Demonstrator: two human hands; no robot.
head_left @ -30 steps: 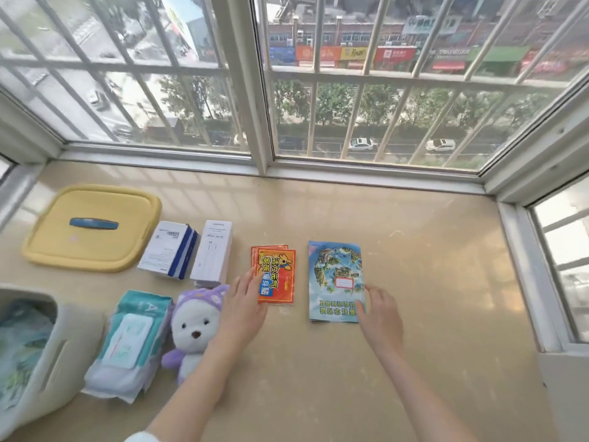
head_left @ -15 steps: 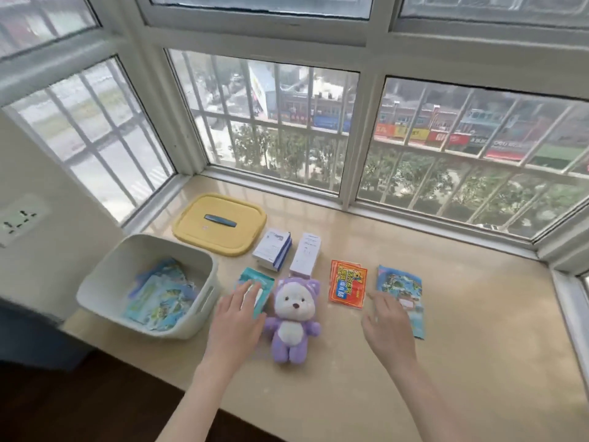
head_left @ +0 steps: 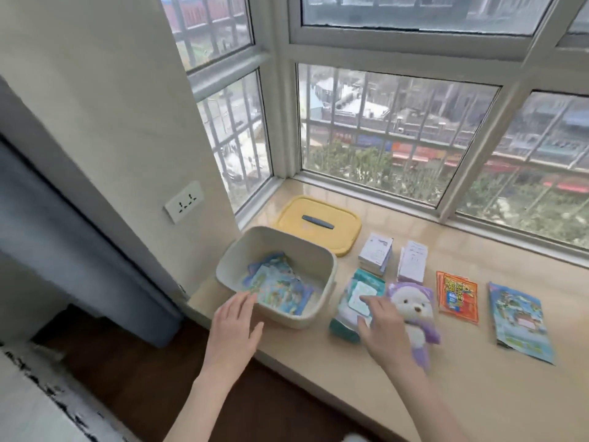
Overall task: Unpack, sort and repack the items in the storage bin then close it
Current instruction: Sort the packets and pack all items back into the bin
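The cream storage bin [head_left: 229, 263] stands open at the left end of the sill, with blue picture books [head_left: 277, 287] lying inside. Its yellow lid [head_left: 318, 223] lies flat behind it. My left hand [head_left: 237, 327] hovers open at the bin's near rim. My right hand [head_left: 382, 327] is open over the teal wet-wipes pack [head_left: 357, 291] and the purple plush bear [head_left: 414, 307]. Two white boxes [head_left: 376, 253] [head_left: 412, 261], red-orange packets [head_left: 457, 296] and a blue booklet [head_left: 519, 320] lie in a row to the right.
The beige stone sill [head_left: 350, 371] ends at a front edge just past my wrists, with dark floor [head_left: 134, 378] below. Barred windows [head_left: 395, 135] close the back and left. A wall socket [head_left: 185, 200] sits on the wall left of the bin.
The view has swung left and pulled back. Both hands have moved left: the left from the wipes pack to the bin's rim, the right from the packets to the wipes and bear.
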